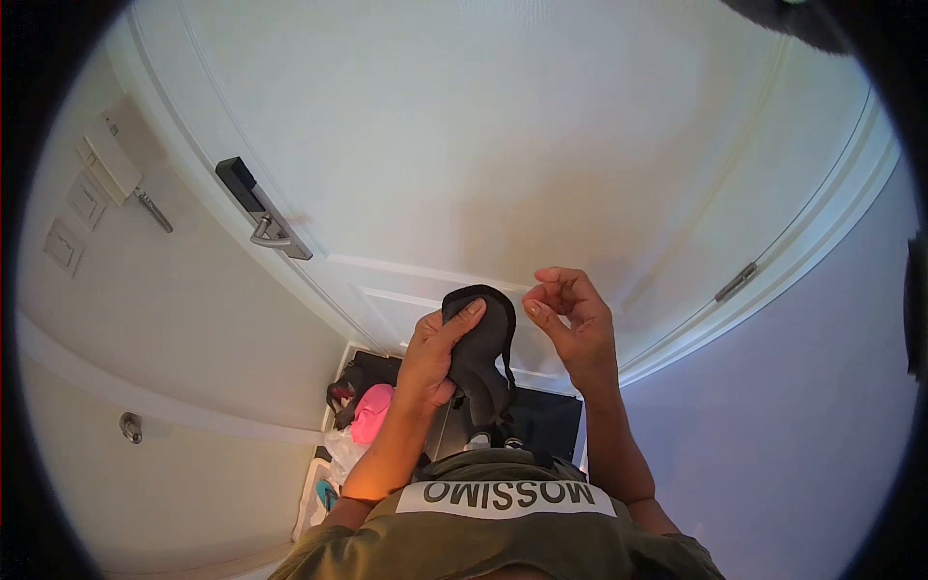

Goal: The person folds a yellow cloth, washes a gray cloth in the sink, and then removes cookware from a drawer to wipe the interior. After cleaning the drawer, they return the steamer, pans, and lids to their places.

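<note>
In the head view my left hand (425,360) is closed on a dark grey padded fabric item (480,340), its thumb pressed on the upper face. Black edging runs round the item's rounded top, and a narrow black band hangs down its right side. What exactly the item is I cannot make out. Just right of it, my right hand (577,324) is raised with its fingers curved and the thumb apart from them. Nothing shows between those fingers, and they do not touch the fabric.
A white door (599,126) with a metal handle (271,235) stands in front. On the floor at lower left lie a pink item (372,414), clear plastic (343,452) and a teal slipper (327,495). A dark mat (546,423) lies below the door.
</note>
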Available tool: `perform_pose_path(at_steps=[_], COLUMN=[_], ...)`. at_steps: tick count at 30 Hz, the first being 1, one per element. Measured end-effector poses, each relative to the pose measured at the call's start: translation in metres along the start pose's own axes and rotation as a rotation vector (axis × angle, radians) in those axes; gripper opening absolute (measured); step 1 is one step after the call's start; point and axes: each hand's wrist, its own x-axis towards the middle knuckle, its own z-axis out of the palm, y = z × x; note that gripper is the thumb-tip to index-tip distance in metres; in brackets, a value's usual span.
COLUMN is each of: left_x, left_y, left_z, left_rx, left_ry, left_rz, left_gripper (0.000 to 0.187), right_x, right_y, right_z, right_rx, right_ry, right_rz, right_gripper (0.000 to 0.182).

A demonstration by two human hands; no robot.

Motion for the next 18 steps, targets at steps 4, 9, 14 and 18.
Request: perform_pose_path(at_steps=[4, 9, 14, 18], left_x=[-0.0002, 0.0003, -0.0019, -0.002], left_y=[-0.001, -0.0042, -0.0044, -0.0054], left_z=[0.0029, 0.0023, 0.0063, 0.0062], left_rx=[0.041, 0.053, 0.065, 0.084], left_ry=[-0.021, -0.031, -0.068, -0.057], left_rz=[0.007, 0.028, 0.036, 0.05], left_gripper=[0.018, 0.02, 0.02, 0.021], right_x=[0.0002, 0.0038, 0.0058, 0.0091], right_y=[0.0065, 0.0079, 0.0037, 0.0068], right_z=[0.0002, -0.0024, 0.0001, 0.0005], right_rx=[0.033, 0.07, 0.034, 0.208], right_ry=[-0.064, -0.008, -0.084, -0.055], right_rz=[-0.059, -0.088, -0.066, -0.017], right_gripper=[0.024, 0.022, 0.023, 0.025])
